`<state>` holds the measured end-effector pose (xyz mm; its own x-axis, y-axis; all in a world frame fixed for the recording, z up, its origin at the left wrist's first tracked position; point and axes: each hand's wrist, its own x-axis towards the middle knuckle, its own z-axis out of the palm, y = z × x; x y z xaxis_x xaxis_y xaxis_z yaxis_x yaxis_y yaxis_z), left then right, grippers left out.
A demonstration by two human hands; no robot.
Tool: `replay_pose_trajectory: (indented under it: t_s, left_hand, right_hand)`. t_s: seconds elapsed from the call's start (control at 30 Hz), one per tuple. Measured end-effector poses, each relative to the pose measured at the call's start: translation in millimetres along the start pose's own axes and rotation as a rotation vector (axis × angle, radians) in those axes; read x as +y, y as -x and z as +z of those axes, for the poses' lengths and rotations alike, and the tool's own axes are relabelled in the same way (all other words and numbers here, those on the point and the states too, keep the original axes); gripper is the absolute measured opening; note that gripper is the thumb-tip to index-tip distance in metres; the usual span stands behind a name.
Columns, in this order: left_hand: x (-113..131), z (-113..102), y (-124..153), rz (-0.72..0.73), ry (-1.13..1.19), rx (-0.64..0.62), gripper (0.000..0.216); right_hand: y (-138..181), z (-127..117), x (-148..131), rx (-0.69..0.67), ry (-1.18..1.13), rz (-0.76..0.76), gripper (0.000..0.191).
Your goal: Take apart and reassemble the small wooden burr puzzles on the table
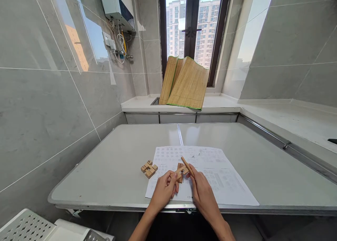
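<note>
My left hand [164,189] is closed on a notched wooden puzzle piece [181,170] over the printed sheet. Tilted up from the closed fingers of my right hand [202,190] is a thin wooden puzzle stick [186,164]. The two pieces meet or overlap between my hands; whether they interlock I cannot tell. Partly hidden behind them is another wooden piece [180,180]. Left of my hands, a small cluster of notched wooden blocks [149,169] lies at the edge of the large white instruction sheet [226,184], which carries small printed diagrams.
Under the sheet is a pale folding table [105,170] with a seam across its top. A white counter [284,118] runs behind and to the right. A folded bamboo mat [188,83] leans near the window. At lower left stands a white perforated object [26,227].
</note>
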<state>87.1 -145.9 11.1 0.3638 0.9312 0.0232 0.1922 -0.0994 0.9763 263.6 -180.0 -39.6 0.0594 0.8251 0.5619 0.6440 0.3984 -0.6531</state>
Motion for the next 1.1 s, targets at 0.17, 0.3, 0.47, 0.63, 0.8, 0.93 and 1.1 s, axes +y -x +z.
replay_pose_trajectory:
  t_s: [0.17, 0.3, 0.47, 0.63, 0.8, 0.93, 1.1]
  left_hand:
    - [0, -1, 1, 0.024, -0.014, -0.007, 0.045]
    - [0, -1, 0, 0.036, -0.025, -0.024, 0.047]
    - [-3, -1, 0, 0.056, -0.029, -0.042, 0.046]
    - [-6, -1, 0, 0.054, -0.039, -0.085, 0.046]
    - [-5, -3, 2, 0.051, 0.026, -0.194, 0.049]
    - [-2, -4, 4, 0.053, 0.077, -0.242, 0.047]
    - [-3, -4, 5, 0.054, 0.073, -0.202, 0.045]
  right_hand:
    - [0, -1, -3, -0.07, 0.02, -0.04, 0.053]
    - [-2, -3, -8, -0.115, 0.031, -0.107, 0.055]
    - [-3, -7, -12, -0.17, 0.045, -0.163, 0.058]
    - [-2, -7, -11, -0.192, 0.06, -0.226, 0.056]
    - [1, -4, -6, -0.16, 0.048, -0.243, 0.056]
    - [3, -3, -6, -0.139, 0.069, -0.246, 0.055]
    - [2, -4, -9, -0.127, 0.065, -0.286, 0.054]
